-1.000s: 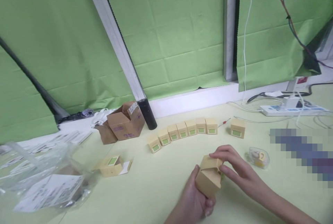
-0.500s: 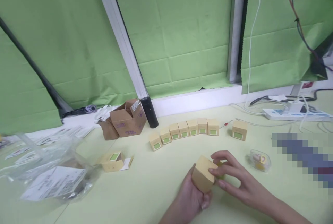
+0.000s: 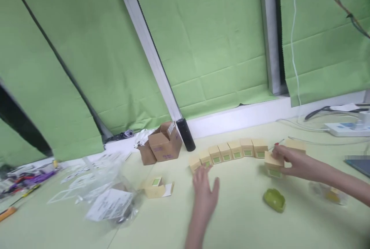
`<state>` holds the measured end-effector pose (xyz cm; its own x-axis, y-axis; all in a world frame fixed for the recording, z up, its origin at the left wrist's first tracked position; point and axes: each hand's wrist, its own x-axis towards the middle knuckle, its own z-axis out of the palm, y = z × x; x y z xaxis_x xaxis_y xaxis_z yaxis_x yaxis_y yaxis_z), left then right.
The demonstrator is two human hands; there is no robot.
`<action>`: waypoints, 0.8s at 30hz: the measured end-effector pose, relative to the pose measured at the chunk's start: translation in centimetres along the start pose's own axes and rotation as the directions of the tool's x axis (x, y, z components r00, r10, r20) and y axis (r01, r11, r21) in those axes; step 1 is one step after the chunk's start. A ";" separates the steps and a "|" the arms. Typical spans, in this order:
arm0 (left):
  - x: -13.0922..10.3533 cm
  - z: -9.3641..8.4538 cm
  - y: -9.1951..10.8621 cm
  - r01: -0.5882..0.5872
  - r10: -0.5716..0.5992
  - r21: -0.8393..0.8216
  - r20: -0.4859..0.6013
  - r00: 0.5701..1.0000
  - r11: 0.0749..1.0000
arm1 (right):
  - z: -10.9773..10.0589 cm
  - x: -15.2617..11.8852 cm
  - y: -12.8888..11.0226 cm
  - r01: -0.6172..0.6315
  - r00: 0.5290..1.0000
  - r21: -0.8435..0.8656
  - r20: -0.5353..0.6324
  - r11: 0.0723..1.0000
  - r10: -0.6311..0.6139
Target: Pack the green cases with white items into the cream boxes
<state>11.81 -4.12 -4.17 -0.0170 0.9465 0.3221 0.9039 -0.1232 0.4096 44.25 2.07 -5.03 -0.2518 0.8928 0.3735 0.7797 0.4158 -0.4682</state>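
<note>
My right hand (image 3: 289, 160) grips a small tan cardboard box (image 3: 273, 169) with a green label, at the right end of a curved row of similar boxes (image 3: 225, 152). Whether that box touches the table is unclear. My left hand (image 3: 204, 187) is open, thumb apart, its fingertips at the leftmost boxes of the row; contact cannot be made out. Below the held box lies a green, shallow, dish-like piece (image 3: 274, 199). Another tan box (image 3: 295, 145) stands behind my right hand, partly hidden by it.
An opened tan box (image 3: 154, 190) lies left of my left hand. Further left are a clear plastic bag with a white label (image 3: 111, 204) and a brown carton (image 3: 166, 145). A black cylinder (image 3: 185, 135) stands behind. A power strip (image 3: 347, 128) and cables lie at right.
The box in my hands has moved right and away from me, now in my right hand alone. My left hand let go and reached to the row's left end. The green piece now shows fully.
</note>
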 end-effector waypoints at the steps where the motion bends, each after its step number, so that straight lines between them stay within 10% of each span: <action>1: 0.8 -1.7 -1.7 0.037 -0.035 0.096 -0.016 0.999 0.995 | -0.2 0.3 0.9 0.016 1.000 -0.033 0.008 0.999 -0.016; 6: 3.7 -8.0 -10.6 0.258 -0.254 0.331 -0.057 0.966 0.908 | -1.9 -1.5 0.0 0.066 0.998 -0.096 0.001 0.993 -0.066; 11: 4.1 -9.6 -14.1 0.276 -0.367 0.422 0.151 0.918 0.864 | -2.1 -5.1 -4.9 0.168 0.893 0.179 0.389 0.969 -0.226; 19: -2.8 -3.4 -7.9 -0.087 0.042 0.107 0.362 0.931 0.990 | -3.5 -4.3 -2.1 -0.037 0.972 -0.052 0.228 0.998 0.048; 24: -3.8 -0.9 -1.2 -0.230 0.274 -0.157 0.375 0.886 0.960 | -5.4 -5.0 2.2 -0.258 0.911 -0.121 0.300 0.959 0.283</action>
<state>10.41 -7.79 -5.11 0.3925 0.9165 0.0778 0.8047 -0.3831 0.4535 50.30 -2.44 -3.65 -0.1805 0.9830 -0.0322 0.8816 0.1472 -0.4484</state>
